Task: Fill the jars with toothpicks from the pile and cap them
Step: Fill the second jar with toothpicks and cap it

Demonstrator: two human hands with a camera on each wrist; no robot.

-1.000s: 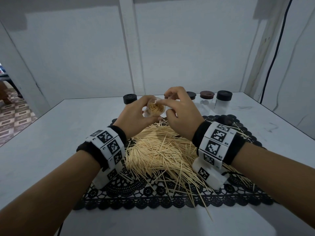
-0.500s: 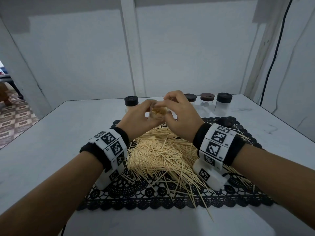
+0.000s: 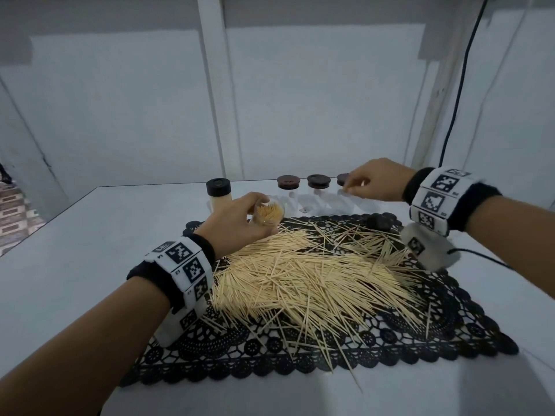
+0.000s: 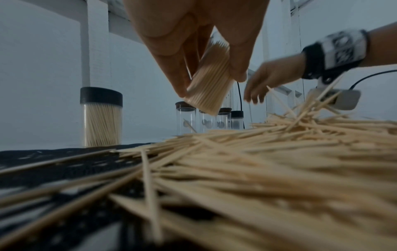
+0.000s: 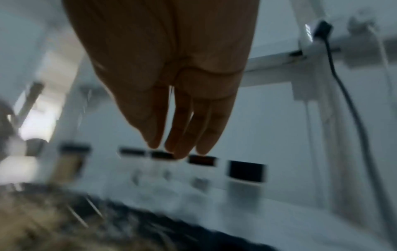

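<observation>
The white table point(image 3: 75, 244) carries a black lace mat point(image 3: 450, 313), and across that mat sprawls the pile of toothpicks point(image 3: 300, 274), loose and crisscrossed. At the far edge of the table stands a row of jars: a capped jar already full of toothpicks point(image 4: 101, 125) on the left, then clear capped jars point(image 3: 315, 190) running to the right, with what looks like a single pick inside one of them in the left wrist view. A loose dark cap point(image 3: 379, 221) lies on the mat's far right corner. The left hand point(image 3: 237, 226) holds an open jar packed with toothpicks point(image 3: 269, 214) above the mat's far edge, tilted, its grip closed around the glass with fingers and thumb curled against the sides. The right hand point(image 3: 377, 181) is out over the right end of the jar row, fingers pointing down and close together, fingertips point(image 5: 182, 151) near the caps; the right wrist view is blurred, and I cannot tell whether they touch a cap or hold anything.
</observation>
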